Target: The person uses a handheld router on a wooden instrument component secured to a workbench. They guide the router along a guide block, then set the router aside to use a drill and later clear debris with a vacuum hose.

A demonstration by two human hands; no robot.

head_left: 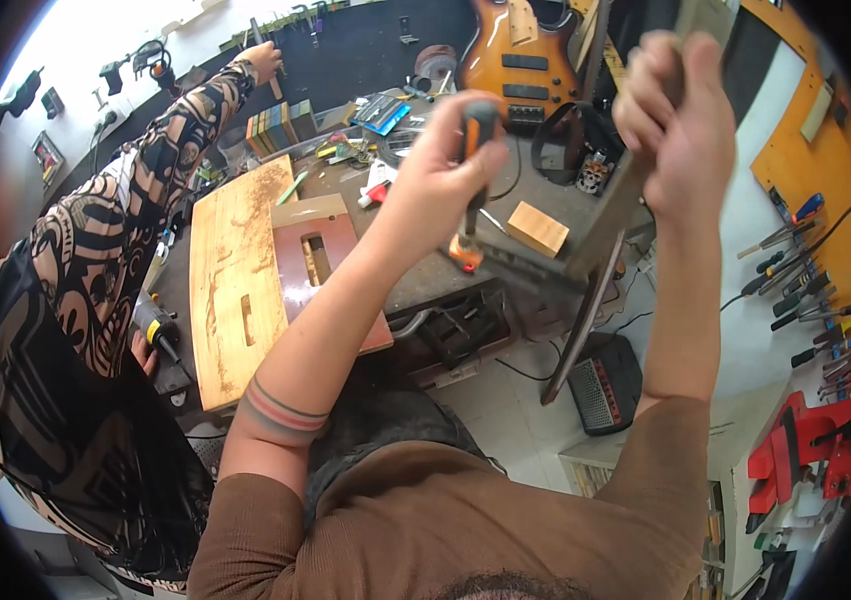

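Note:
My left hand [451,150] is closed around the black and orange handle [479,130] of what looks like a long bar clamp. Higher up on the right, my right hand [674,120] grips its flat metal bar [614,215]; motion smears both the hand and the bar. The bar slopes down to an arm near the bench front, with an orange part [464,252] below my left hand. Beyond it, a small light wood block [538,229] lies on the bench. To the left of my left forearm rest a pale wooden board [231,290] with a slot and a reddish-brown slotted panel [331,255].
A co-worker in a patterned sleeve [161,150] reaches toward the back wall, holding a tool. A sunburst bass guitar [521,65] stands behind the cluttered bench [426,270]. Hand tools [796,290] line the right wall above a red clamp-like tool [811,455]. A speaker box [604,385] sits on the floor.

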